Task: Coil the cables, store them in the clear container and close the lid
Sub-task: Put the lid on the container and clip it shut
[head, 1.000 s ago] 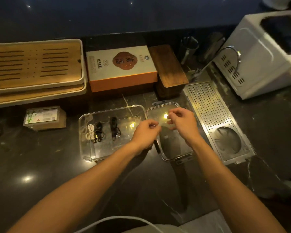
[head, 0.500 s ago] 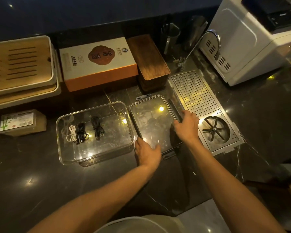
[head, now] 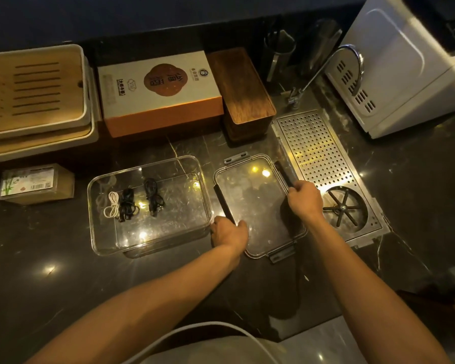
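A clear container (head: 100, 248) stands open on the dark counter. Inside, at its left, lie a coiled white cable (head: 112, 208) and two coiled black cables (head: 127, 204) (head: 152, 197). The clear lid (head: 255, 200) with dark side clips lies flat just right of the container. My left hand (head: 230, 232) grips the lid's left edge near the front. My right hand (head: 303, 202) grips the lid's right edge at its dark clip.
Behind the container stand an orange-and-white box (head: 158, 93) and a dark wooden box (head: 240, 86). A perforated metal drain tray (head: 318, 151) lies right of the lid, under a faucet (head: 328, 64). A white appliance (head: 405, 72) is far right; wooden trays (head: 34, 93) and a small carton (head: 34, 183) are left.
Both hands came down from above the lid and took hold of its left and right edges. The view shifted slightly.
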The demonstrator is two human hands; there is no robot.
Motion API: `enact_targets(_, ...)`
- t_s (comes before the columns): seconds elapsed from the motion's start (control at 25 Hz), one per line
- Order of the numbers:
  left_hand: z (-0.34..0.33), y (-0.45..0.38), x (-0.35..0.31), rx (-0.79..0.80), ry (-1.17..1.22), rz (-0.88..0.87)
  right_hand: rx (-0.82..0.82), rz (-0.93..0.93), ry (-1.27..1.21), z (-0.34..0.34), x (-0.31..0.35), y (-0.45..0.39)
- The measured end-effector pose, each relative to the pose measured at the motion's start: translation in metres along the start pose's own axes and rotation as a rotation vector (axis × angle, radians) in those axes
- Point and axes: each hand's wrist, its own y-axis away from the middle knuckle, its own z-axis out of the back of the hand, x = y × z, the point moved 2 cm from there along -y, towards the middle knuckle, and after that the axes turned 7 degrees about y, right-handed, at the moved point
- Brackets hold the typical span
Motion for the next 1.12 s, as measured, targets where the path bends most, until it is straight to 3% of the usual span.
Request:
enact_targets(0.36,0.041,0.041,-0.026,0.342,0.421,-0.147,-0.04,0.1,-0.405,0.073,0.012,0.018)
enact_targets(0.56,0.101,0.045,-0.065,0.412,0.515,-0.326,0.041,0.21,-0.711,0.116,0.066,0.043)
enact_targets(0.68,0.142,0.037,-0.086,0.363,0.532,-0.365,0.13,0.287,-0.819,0.121,0.105,0.061)
enact_targets(0.8,0.176,0.024,-0.095,0.183,0.556,-0.341,0.135,0.372,-0.829,0.113,0.145,0.073)
enact_targets(0.92,0.213,0.019,-0.098,0.048,0.6,-0.307,0.04,0.545,-0.744,0.11,0.179,0.088)
enact_targets(1.0,0.238,0.024,-0.105,0.136,0.707,-0.303,-0.041,0.71,-0.621,0.107,0.196,0.103)
enact_targets(1.12,0.271,0.036,-0.116,0.454,0.902,-0.274,-0.164,0.953,-0.397,0.093,0.216,0.131)
